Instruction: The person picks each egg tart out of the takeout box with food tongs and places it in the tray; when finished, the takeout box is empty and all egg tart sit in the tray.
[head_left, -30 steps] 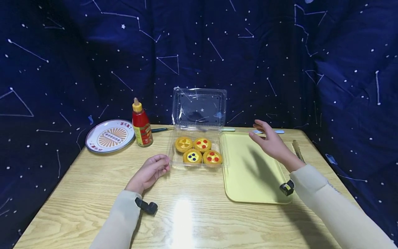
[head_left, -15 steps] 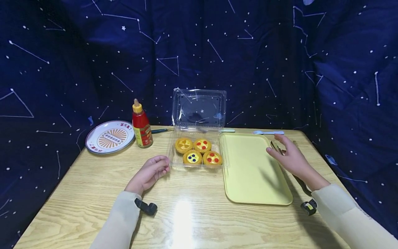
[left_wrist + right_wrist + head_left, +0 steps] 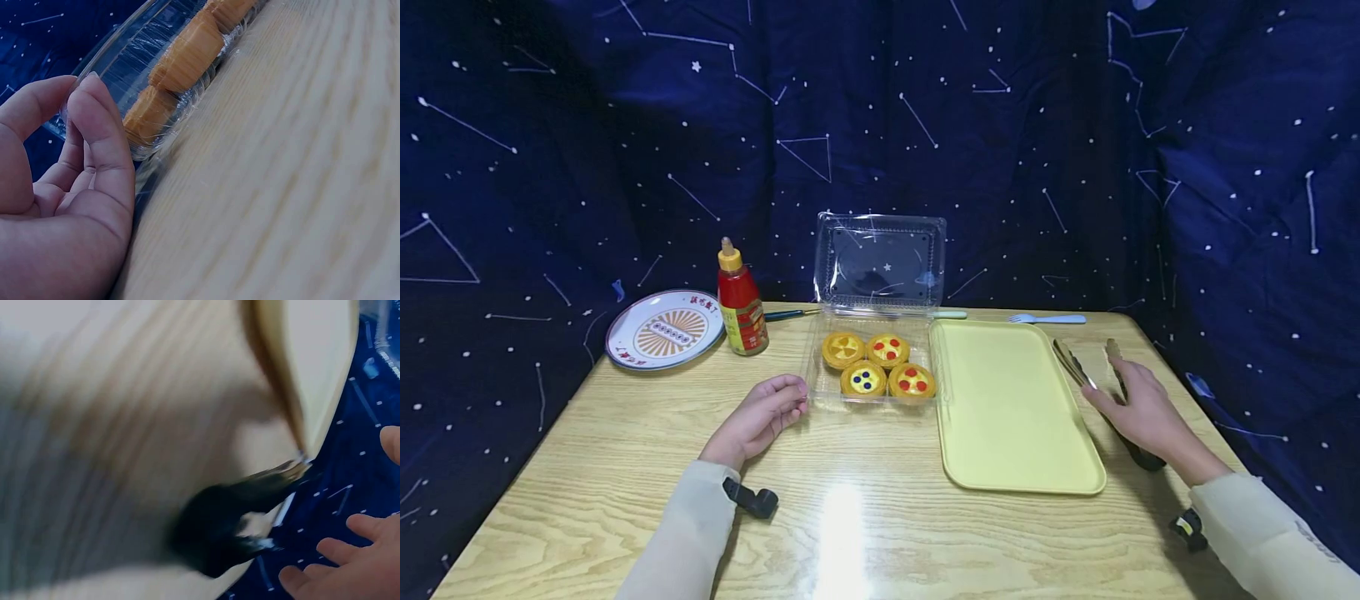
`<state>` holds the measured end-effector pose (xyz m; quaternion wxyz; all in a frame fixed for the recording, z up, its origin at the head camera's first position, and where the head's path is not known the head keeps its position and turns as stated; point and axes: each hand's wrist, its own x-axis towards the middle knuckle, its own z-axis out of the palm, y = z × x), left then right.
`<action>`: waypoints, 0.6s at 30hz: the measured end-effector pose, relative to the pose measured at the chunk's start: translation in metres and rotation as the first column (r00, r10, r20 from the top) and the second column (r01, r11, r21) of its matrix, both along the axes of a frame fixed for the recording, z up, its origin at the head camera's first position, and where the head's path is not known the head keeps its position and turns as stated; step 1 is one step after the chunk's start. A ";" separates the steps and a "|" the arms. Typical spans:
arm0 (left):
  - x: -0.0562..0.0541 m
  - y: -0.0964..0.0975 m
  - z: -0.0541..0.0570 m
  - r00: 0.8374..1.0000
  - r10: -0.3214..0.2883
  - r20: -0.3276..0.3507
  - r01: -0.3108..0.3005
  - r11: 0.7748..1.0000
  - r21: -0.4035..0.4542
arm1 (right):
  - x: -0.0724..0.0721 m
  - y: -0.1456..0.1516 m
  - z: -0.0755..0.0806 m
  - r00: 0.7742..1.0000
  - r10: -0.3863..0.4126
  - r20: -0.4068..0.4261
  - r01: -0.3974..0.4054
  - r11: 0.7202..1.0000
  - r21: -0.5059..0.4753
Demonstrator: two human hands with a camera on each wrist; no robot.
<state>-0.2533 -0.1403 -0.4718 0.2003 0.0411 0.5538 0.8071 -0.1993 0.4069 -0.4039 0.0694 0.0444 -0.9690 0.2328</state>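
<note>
My left hand (image 3: 758, 421) pinches the near left rim of a clear plastic clamshell box (image 3: 880, 265), whose lid stands up at the back. In the left wrist view, thumb and forefinger (image 3: 100, 119) meet on that rim. Inside the box sit several egg tarts (image 3: 864, 379), topped with red or blue dots or yellow wedges. Over at the right, my right hand (image 3: 1150, 421) hovers above a pair of tongs (image 3: 1070, 362) with dark handles (image 3: 209, 531). Its fingers are spread and apart from the tongs in the right wrist view. The hand hides the middle of the tongs.
A yellow tray (image 3: 1022, 417) lies between box and tongs. Behind it are a light blue fork (image 3: 1048, 319) and a pale green handle (image 3: 950, 314). At the left stand a red sauce bottle (image 3: 743, 308) and a patterned plate (image 3: 625, 329). A dark-handled utensil (image 3: 784, 315) lies behind the bottle.
My right hand has moved right and down, from above the tray to over the tongs. The left hand has stayed at the box rim.
</note>
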 end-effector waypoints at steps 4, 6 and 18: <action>0.000 -0.001 0.000 1.000 0.002 0.001 -0.002 1.000 -0.004 | 0.000 0.013 -0.013 1.000 -0.013 0.008 0.012 0.998 0.056; 0.000 -0.001 -0.001 1.000 -0.001 0.004 0.001 1.000 -0.007 | 0.001 0.017 -0.019 0.999 -0.037 0.036 0.034 0.997 0.076; 0.000 0.000 -0.001 1.000 0.019 0.006 -0.019 1.000 -0.007 | 0.001 0.029 -0.033 0.979 -0.089 0.185 0.064 0.989 0.136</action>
